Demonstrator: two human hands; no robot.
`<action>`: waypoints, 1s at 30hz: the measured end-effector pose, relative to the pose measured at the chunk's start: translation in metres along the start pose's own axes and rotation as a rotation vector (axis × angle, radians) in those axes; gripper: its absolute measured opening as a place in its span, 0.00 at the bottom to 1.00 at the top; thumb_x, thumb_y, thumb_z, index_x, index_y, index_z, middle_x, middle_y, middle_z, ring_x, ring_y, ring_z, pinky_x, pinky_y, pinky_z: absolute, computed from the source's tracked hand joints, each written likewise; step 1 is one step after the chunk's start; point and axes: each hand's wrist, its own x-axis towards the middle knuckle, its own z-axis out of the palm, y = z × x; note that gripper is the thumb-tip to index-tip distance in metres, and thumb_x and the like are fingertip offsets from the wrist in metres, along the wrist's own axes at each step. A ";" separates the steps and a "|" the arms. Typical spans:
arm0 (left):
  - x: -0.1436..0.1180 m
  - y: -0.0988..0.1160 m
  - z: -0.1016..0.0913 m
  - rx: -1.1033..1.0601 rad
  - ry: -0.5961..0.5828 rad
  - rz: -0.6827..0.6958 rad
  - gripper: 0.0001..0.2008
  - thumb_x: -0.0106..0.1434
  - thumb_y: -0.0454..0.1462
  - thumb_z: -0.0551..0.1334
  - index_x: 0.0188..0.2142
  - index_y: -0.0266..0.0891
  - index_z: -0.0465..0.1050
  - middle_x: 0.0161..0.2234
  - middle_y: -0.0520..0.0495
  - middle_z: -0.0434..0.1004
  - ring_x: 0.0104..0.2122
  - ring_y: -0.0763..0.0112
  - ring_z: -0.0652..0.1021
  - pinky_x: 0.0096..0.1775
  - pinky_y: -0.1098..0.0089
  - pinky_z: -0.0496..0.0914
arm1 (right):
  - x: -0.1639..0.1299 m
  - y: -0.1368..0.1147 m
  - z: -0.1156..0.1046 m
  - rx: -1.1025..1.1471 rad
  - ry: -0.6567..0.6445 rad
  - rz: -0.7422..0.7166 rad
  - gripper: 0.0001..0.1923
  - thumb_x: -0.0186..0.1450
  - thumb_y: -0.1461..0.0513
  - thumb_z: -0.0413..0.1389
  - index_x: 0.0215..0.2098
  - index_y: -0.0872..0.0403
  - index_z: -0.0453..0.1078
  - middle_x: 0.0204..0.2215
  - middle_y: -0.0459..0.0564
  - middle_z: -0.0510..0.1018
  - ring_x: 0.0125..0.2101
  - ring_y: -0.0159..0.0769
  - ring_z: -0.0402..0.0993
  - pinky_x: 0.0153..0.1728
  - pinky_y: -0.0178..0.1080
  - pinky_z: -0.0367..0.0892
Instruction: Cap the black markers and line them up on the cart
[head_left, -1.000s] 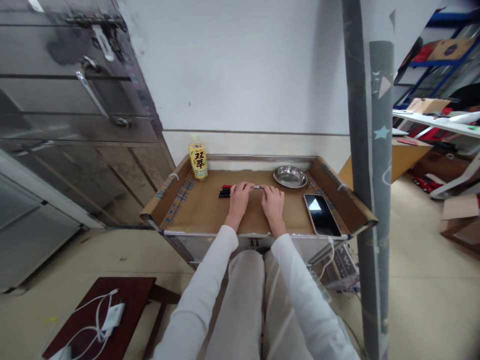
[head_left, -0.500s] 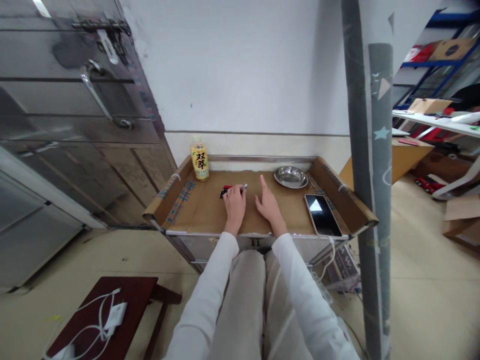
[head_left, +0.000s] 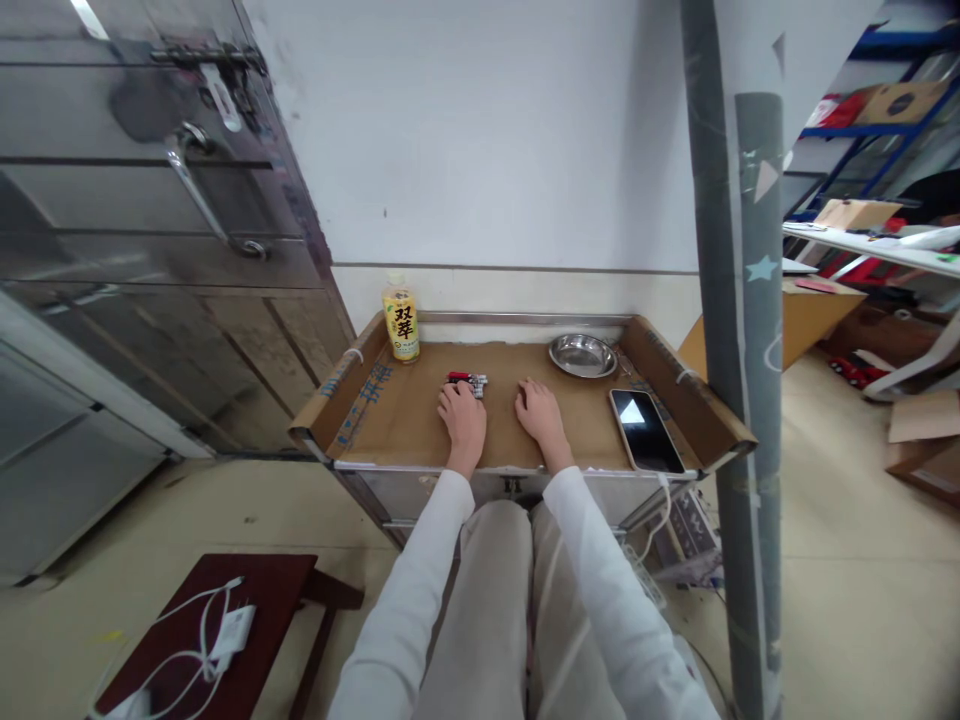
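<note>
Before you stands a metal cart (head_left: 420, 478) lined with brown cardboard (head_left: 405, 415). On it rest a yellow-labelled bottle (head_left: 400, 321) at the back left, a steel dish (head_left: 582, 355) at the back right, a phone (head_left: 645, 430) near the right edge, and what look like red-and-black batteries (head_left: 466, 380) mid-table, with both your hands flat beside them.

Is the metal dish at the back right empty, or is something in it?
Empty, as far as shows: the metal dish has a bare shiny bottom. The small red and black items lie outside it, beside the left hand.
</note>
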 end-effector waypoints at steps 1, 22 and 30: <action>0.000 0.000 0.000 -0.001 -0.003 0.002 0.09 0.65 0.32 0.54 0.45 0.37 0.67 0.47 0.38 0.67 0.48 0.54 0.71 0.46 0.59 0.67 | 0.000 0.000 0.000 -0.001 -0.003 0.002 0.22 0.68 0.65 0.44 0.55 0.64 0.69 0.56 0.64 0.72 0.57 0.45 0.68 0.58 0.45 0.59; 0.007 -0.002 0.005 -0.270 -0.189 0.564 0.09 0.66 0.29 0.52 0.39 0.39 0.70 0.41 0.43 0.73 0.44 0.65 0.74 0.51 0.64 0.67 | -0.005 -0.003 -0.004 -0.085 -0.092 -0.003 0.23 0.71 0.63 0.41 0.59 0.66 0.63 0.61 0.65 0.65 0.62 0.44 0.61 0.61 0.45 0.55; 0.001 -0.005 0.002 -0.184 -0.177 0.556 0.09 0.67 0.30 0.52 0.41 0.37 0.70 0.42 0.42 0.72 0.45 0.62 0.73 0.52 0.62 0.66 | -0.015 -0.005 0.001 -0.104 -0.104 0.001 0.26 0.71 0.62 0.39 0.64 0.66 0.59 0.64 0.64 0.60 0.65 0.46 0.56 0.63 0.48 0.52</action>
